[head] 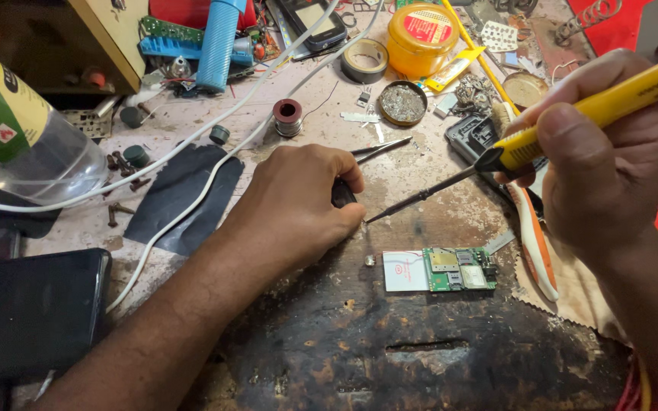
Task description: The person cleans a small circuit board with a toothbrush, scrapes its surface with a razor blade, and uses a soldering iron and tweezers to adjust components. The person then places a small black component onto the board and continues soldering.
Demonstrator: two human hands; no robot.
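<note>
right hand [611, 160] grips soldering iron [573, 122] | circuit board [439, 269] below tip, apart

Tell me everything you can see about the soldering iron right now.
The soldering iron has a yellow plastic-looking handle, a black collar and a thin dark metal shaft. The right hand grips the handle. It slants down to the left, its tip by the left hand, above the worn workbench and apart from the small green circuit board.

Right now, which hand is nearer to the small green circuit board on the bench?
Left. The left hand rests just up and left of the circuit board; the right hand, gripping the yellow soldering iron, is farther up to its right.
</note>
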